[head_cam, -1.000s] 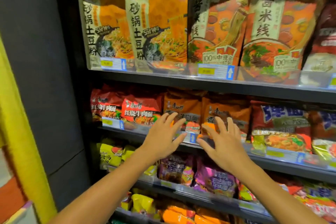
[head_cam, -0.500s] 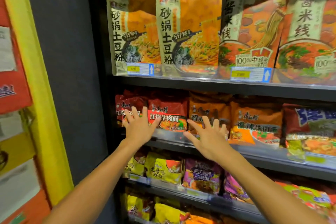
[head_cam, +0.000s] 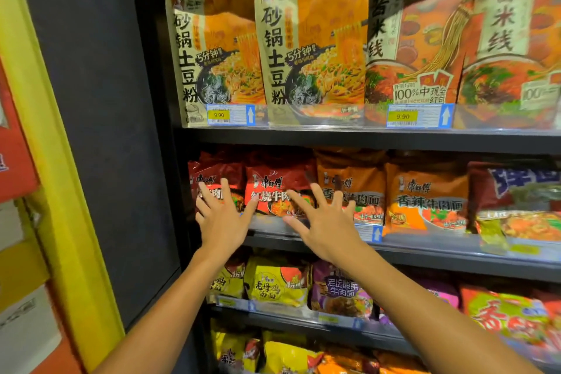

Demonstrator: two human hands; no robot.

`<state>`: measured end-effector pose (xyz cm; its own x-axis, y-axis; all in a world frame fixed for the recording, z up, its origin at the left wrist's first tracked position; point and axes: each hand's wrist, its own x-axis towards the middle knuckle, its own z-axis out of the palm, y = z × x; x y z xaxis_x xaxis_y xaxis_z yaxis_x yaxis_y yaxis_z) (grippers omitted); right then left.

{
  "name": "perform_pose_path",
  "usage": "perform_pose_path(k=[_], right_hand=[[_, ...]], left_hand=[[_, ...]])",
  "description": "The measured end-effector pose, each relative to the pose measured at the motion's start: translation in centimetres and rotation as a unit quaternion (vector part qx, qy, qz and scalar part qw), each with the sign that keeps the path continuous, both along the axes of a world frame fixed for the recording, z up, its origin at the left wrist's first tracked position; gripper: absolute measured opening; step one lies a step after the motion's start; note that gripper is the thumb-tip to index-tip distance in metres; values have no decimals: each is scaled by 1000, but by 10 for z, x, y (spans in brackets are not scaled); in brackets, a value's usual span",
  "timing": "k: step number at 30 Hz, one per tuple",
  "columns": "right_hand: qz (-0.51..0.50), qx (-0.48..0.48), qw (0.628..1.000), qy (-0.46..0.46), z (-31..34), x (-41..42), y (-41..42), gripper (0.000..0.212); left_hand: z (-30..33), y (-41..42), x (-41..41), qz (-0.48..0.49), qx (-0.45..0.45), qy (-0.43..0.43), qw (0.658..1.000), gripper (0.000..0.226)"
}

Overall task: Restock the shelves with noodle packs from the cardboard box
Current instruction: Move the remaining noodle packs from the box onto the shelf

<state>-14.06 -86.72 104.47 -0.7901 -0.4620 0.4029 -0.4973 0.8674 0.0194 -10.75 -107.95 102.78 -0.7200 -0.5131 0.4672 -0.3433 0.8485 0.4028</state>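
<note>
Both hands up at the second shelf (head_cam: 394, 141), fingers spread and straight, gripping nothing. Left hand (head_cam: 223, 218) sits in front of the leftmost dark red noodle pack (head_cam: 212, 173), fingertips over its lower half; can't tell if they actually touch it. Right hand (head_cam: 326, 226) is spread in front of the next red pack (head_cam: 277, 179) and the first orange pack (head_cam: 349, 173), index finger over the red one's label, other fingers over the orange one's lower left (contact unclear here too). A second orange pack (head_cam: 425, 191) stands just right of that, untouched, then a dark pack with blue lettering (head_cam: 516, 188) at the right edge. All packs on this shelf stand upright, side by side, behind a clear front lip. Shelf above: four tall pouches (head_cam: 312, 39), two beige-orange on the left, two orange-red on the right, with yellow price tags (head_cam: 219, 114) reading 9.90. Shelf below: yellow packs (head_cam: 274, 282) on the left, a purple pack (head_cam: 340, 291) beside them, red-green packs further right. Bottom row has more yellow and orange packs, partly cut off. Dark side panel (head_cam: 100, 130) left of the shelving, then a yellow frame (head_cam: 57, 176). The cardboard box is not in frame.
</note>
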Motion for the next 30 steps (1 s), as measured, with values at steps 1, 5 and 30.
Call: perform_pose_path(k=[1,5,30], right_hand=[[-11,8,1000,5,0,-1,-2,64],[-19,18,1000,9,0,-1,-7,64],[-204,-41,977,-47,15,-17,134,75]], left_hand=[[0,-2,-1,2,16,-2,1000,98],[6,1,-5,12,49,-12,999,103],[-9,85,-9,-157,-174,-21,972,85]])
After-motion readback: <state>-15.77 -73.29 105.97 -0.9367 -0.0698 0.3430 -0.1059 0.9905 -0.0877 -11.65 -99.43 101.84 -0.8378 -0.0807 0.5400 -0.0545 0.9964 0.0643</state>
